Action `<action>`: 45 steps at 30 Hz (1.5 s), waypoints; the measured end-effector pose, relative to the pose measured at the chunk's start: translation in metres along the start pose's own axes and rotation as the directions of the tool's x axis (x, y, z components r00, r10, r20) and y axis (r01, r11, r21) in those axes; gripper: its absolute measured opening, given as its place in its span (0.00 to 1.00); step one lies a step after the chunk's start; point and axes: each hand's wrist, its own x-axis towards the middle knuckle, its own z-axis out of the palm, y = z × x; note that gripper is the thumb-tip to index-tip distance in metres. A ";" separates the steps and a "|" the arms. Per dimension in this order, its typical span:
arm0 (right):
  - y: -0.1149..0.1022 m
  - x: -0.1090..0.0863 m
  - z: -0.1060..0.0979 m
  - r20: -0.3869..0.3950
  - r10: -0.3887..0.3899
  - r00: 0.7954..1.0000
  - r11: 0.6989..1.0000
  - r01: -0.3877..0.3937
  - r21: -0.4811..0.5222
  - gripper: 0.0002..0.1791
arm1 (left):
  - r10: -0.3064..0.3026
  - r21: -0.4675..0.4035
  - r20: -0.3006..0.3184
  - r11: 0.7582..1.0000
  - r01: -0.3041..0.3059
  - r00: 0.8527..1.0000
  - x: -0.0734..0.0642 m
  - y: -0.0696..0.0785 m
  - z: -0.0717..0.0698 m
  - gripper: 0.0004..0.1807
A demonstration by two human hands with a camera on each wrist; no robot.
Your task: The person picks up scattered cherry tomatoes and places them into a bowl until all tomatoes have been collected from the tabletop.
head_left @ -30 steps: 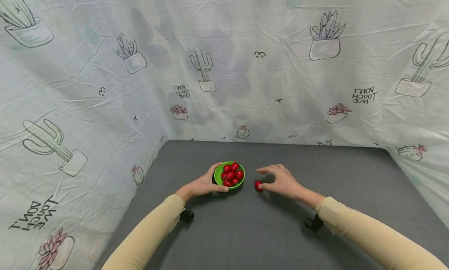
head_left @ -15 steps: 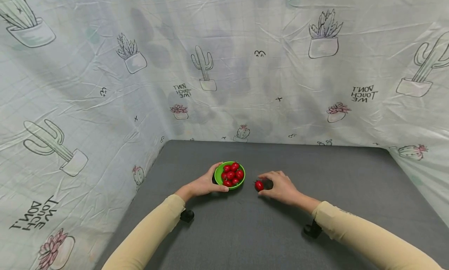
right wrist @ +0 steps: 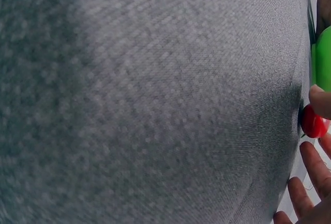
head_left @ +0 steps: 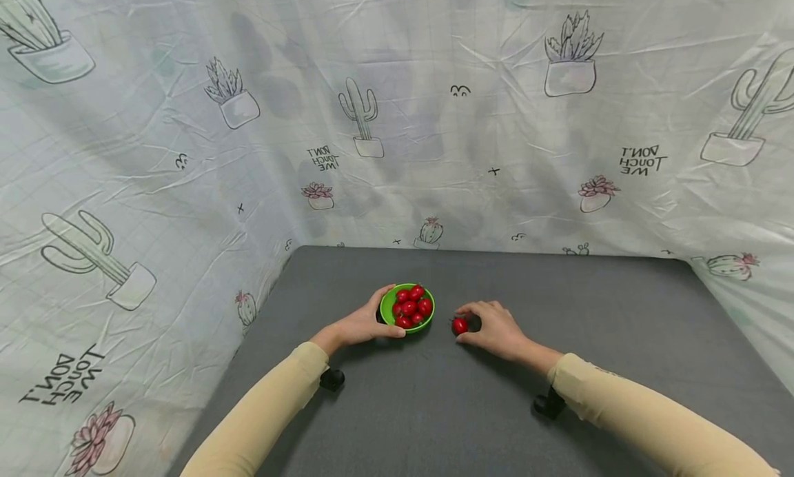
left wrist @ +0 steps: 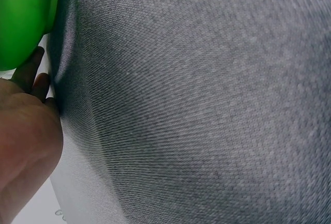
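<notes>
In the head view my left hand [head_left: 360, 325] holds the left side of a small green bowl [head_left: 386, 306], thumb along the near rim and fingers round the far side. Glossy red cherry tomatoes [head_left: 409, 308] with green stems lie heaped in it. Just right of the bowl, a single cherry tomato [head_left: 460, 326] rests on the table. My right hand [head_left: 499, 333] has its thumb and index finger curled round it. In the right wrist view the thumb overlaps this tomato [right wrist: 313, 123], with the other fingers spread below. The bowl's green outer wall [left wrist: 20, 17] shows in the left wrist view.
A dark grey cloth-covered table [head_left: 409, 408] spreads beneath both hands. White fabric [head_left: 422, 132] printed with potted cacti hangs behind it and along the sides. Each wrist carries a small black camera, such as the right wrist's camera [head_left: 548, 403].
My right thumb has shifted off the top of the loose tomato to its near side, and the index finger has come round its far side. The left hand and bowl stay put.
</notes>
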 end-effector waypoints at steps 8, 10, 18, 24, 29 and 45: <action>0.000 0.001 -0.001 -0.001 -0.010 1.000 1.000 0.010 0.019 0.24 | -0.001 -0.007 0.004 1.000 0.001 1.000 0.000 0.002 -0.001 0.58; 0.001 0.001 -0.001 -0.001 -0.012 1.000 1.000 0.012 0.024 0.23 | 0.002 -0.010 0.004 1.000 -0.002 1.000 0.000 0.002 -0.001 0.57; 0.003 0.001 -0.003 0.012 -0.033 0.999 0.999 0.033 0.040 0.22 | 0.010 -0.014 0.004 1.000 -0.010 1.000 0.003 -0.003 0.000 0.56; -0.001 0.002 -0.010 0.015 -0.039 0.999 0.996 0.038 0.079 0.21 | 0.009 -0.009 0.001 1.000 -0.009 1.000 0.003 -0.002 0.000 0.56; -0.004 0.005 -0.016 0.006 -0.040 0.999 0.994 0.040 0.101 0.22 | 0.006 -0.001 0.002 1.000 -0.006 1.000 0.001 0.000 0.000 0.56; -0.014 0.022 -0.041 0.035 -0.063 0.997 0.979 0.055 0.194 0.25 | -0.003 -0.019 0.002 1.000 0.003 1.000 0.000 0.002 0.000 0.56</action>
